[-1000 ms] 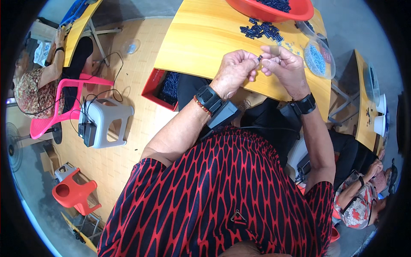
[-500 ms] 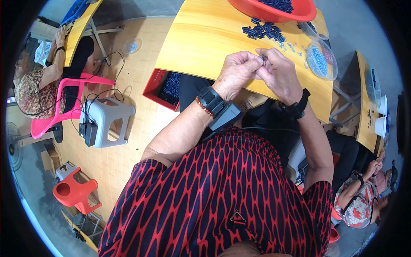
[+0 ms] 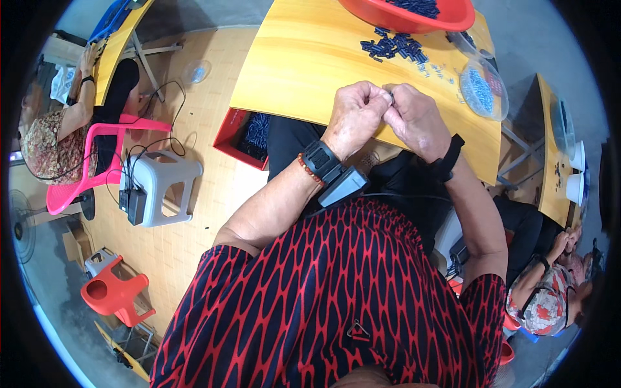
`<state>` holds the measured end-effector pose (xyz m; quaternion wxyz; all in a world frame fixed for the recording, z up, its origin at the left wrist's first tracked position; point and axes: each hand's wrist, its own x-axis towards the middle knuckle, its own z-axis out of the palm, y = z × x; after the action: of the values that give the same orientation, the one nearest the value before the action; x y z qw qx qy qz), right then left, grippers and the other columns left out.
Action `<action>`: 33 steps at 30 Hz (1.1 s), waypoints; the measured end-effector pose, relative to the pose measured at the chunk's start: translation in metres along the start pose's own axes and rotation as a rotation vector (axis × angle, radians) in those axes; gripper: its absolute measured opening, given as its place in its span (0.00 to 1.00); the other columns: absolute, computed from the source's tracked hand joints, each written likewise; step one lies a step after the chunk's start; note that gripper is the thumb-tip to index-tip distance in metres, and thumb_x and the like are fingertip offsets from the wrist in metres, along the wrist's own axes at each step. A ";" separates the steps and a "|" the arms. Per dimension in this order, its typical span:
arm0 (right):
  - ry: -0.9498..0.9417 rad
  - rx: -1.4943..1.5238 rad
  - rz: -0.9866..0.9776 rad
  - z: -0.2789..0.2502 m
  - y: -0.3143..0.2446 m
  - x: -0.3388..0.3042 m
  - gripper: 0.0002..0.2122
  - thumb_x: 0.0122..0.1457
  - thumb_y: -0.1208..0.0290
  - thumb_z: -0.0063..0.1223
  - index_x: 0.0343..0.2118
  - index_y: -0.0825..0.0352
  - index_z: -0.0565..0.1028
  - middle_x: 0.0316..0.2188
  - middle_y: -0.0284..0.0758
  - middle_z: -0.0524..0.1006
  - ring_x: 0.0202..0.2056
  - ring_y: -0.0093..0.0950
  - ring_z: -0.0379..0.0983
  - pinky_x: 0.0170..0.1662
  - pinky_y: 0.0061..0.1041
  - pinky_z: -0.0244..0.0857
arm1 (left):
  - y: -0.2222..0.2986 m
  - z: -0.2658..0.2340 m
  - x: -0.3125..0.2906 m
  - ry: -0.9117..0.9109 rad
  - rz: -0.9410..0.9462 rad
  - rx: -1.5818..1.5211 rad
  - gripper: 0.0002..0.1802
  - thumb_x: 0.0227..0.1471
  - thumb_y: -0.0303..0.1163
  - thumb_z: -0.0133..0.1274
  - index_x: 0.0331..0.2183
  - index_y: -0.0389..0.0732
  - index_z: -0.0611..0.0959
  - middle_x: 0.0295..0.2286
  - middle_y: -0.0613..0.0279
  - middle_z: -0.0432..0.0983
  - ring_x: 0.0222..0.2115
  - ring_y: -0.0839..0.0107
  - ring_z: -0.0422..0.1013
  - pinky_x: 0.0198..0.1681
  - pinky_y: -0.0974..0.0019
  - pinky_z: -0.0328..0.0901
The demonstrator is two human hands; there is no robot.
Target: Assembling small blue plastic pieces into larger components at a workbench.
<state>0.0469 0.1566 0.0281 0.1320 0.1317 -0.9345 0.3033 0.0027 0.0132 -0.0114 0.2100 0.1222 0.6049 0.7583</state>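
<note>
Over the front edge of the yellow table [image 3: 291,71], my left hand [image 3: 352,119] and my right hand [image 3: 419,123] meet, fingertips pinched together. Between them shows a sliver of a small dark piece [image 3: 389,95], mostly hidden by the fingers. It resembles the short dark cylinders [image 3: 391,46] heaped just beyond my hands. Small clear bits [image 3: 437,72] lie scattered to the right of that heap. Further right stands a clear round tub [image 3: 497,107] holding many tiny light-blue parts [image 3: 477,89].
A red basin [image 3: 401,24] of dark pieces sits at the table's far side. Below the table's left edge is a red box [image 3: 228,132] with more dark pieces. A grey stool [image 3: 162,169] with cables and a pink chair [image 3: 90,168] stand left. Other people sit at tables on both sides.
Both hands have shifted slightly left and down, still together. My right hand has turned, its back now more in view. The whole view has drifted a little.
</note>
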 end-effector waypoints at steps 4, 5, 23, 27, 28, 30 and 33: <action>-0.014 -0.040 0.042 0.002 -0.002 -0.005 0.07 0.53 0.72 0.54 0.30 0.70 0.71 0.26 0.46 0.73 0.30 0.48 0.72 0.33 0.41 0.66 | 0.003 0.001 -0.002 0.003 0.000 0.009 0.07 0.56 0.26 0.52 0.29 0.32 0.79 0.24 0.64 0.76 0.24 0.80 0.68 0.30 0.75 0.65; -0.024 -0.057 0.052 0.002 -0.003 -0.007 0.07 0.53 0.72 0.54 0.30 0.69 0.71 0.26 0.47 0.73 0.30 0.48 0.72 0.33 0.41 0.66 | 0.004 0.001 -0.002 -0.008 -0.008 0.029 0.07 0.56 0.26 0.52 0.29 0.32 0.79 0.24 0.64 0.76 0.24 0.80 0.68 0.30 0.75 0.64; 0.147 0.130 0.295 -0.004 0.064 0.031 0.12 0.54 0.75 0.50 0.41 0.74 0.74 0.34 0.49 0.77 0.35 0.42 0.76 0.41 0.36 0.69 | 0.062 -0.088 0.030 0.721 0.702 -0.051 0.04 0.50 0.26 0.58 0.29 0.38 0.79 0.23 0.65 0.74 0.24 0.76 0.70 0.31 0.71 0.66; 0.108 -0.028 0.139 0.001 0.065 0.046 0.11 0.53 0.77 0.49 0.39 0.72 0.75 0.35 0.49 0.76 0.37 0.46 0.74 0.43 0.39 0.67 | 0.049 -0.173 0.022 1.028 0.659 -0.053 0.06 0.48 0.27 0.59 0.28 0.38 0.77 0.21 0.68 0.71 0.20 0.80 0.66 0.26 0.75 0.63; 0.107 -0.073 0.119 0.001 0.069 0.047 0.10 0.53 0.77 0.49 0.38 0.72 0.76 0.34 0.49 0.76 0.38 0.47 0.73 0.43 0.39 0.67 | 0.043 -0.184 0.021 1.124 0.557 -0.080 0.07 0.48 0.28 0.58 0.28 0.37 0.77 0.21 0.69 0.70 0.21 0.80 0.65 0.25 0.75 0.62; 0.106 -0.119 0.103 0.002 0.073 0.049 0.09 0.53 0.77 0.49 0.37 0.71 0.76 0.34 0.49 0.75 0.38 0.47 0.73 0.44 0.40 0.67 | 0.017 -0.221 0.016 1.102 0.385 -0.153 0.06 0.48 0.28 0.57 0.27 0.37 0.77 0.18 0.68 0.68 0.18 0.79 0.65 0.22 0.74 0.61; 0.075 -0.153 0.120 -0.001 0.074 0.046 0.08 0.52 0.77 0.49 0.34 0.71 0.77 0.32 0.49 0.75 0.38 0.48 0.73 0.43 0.41 0.66 | -0.027 -0.243 0.014 1.111 0.044 -0.205 0.05 0.47 0.27 0.55 0.27 0.36 0.77 0.16 0.66 0.68 0.14 0.75 0.64 0.16 0.71 0.60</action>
<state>-0.0202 0.2068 0.0045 0.1583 0.0538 -0.9555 0.2431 -0.1119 -0.1854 -0.0959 -0.1452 -0.3036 0.5451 0.7679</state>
